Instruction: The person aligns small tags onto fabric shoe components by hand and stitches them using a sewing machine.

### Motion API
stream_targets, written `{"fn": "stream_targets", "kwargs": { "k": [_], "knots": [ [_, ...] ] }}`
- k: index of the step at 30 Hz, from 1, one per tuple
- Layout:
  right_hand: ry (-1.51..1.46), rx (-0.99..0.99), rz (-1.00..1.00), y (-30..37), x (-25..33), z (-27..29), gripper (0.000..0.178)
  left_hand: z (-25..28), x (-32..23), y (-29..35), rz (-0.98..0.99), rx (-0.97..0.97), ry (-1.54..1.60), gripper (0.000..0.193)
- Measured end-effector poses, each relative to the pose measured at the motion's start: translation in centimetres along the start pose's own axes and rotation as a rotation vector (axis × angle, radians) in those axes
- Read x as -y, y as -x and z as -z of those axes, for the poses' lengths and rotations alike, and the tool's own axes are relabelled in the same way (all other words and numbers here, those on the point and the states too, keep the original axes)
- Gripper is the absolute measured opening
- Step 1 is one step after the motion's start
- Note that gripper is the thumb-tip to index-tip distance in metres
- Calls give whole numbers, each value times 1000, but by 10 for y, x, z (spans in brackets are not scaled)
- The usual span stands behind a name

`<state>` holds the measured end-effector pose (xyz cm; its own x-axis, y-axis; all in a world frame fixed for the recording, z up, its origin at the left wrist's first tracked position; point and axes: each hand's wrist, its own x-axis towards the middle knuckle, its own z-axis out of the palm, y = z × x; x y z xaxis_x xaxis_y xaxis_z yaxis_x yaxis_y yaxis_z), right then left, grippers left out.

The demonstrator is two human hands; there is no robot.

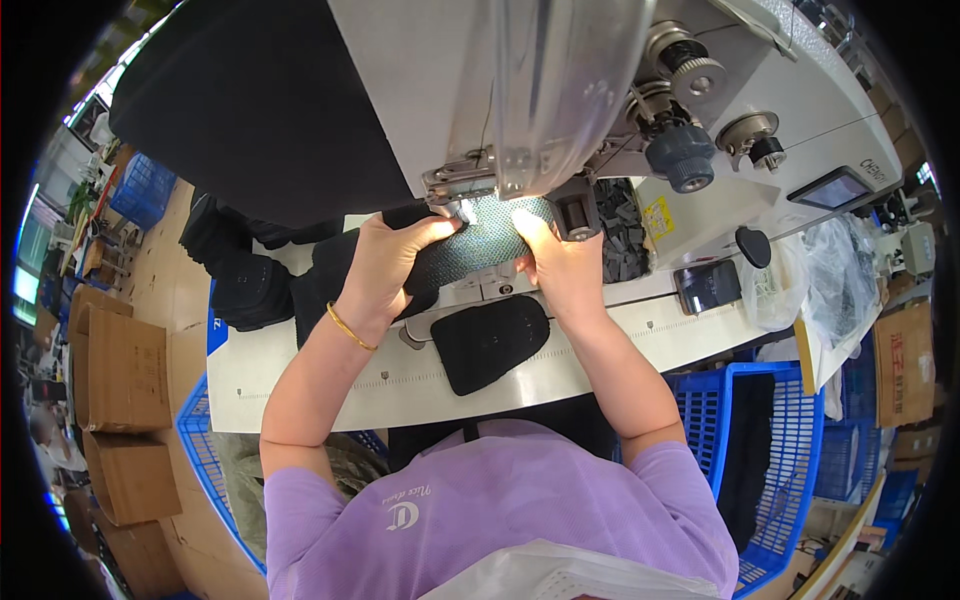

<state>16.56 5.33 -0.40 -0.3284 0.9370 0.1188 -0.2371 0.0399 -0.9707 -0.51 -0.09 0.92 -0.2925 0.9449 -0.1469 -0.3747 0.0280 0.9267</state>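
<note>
A dark green textured fabric piece (462, 258) lies under the lit needle area of a sewing machine (460, 190). My left hand (382, 262) grips its left side, thumb on top near the presser foot and fingers mostly hidden beneath. On its right edge my right hand (562, 268) pinches the fabric with the thumb above and fingertips curled below. Closer to me, a black rounded fabric piece (490, 343) rests flat on the white sewing table (330, 385). Stacked black fabric pieces (252, 290) sit left of my left hand.
Small grey pieces (622, 235) fill a recess right of my right hand. Tension knobs (682, 155) jut from the machine above. A small black box (708, 287) and clear plastic bags (800, 270) stand at right. Blue baskets (800, 440) flank me; cardboard boxes (125, 365) are stacked left.
</note>
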Motion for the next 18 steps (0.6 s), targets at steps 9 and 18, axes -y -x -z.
{"fn": "stream_targets", "kwargs": {
  "k": [9, 18],
  "knots": [
    [-4, 5, 18, -1, -4, 0, 21, -1, 3, -2, -20, -29, -12, 8],
    [105, 53, 25, -6, -1, 3, 26, 2, 4, -2, -17, -13, -5, 8]
  ]
}}
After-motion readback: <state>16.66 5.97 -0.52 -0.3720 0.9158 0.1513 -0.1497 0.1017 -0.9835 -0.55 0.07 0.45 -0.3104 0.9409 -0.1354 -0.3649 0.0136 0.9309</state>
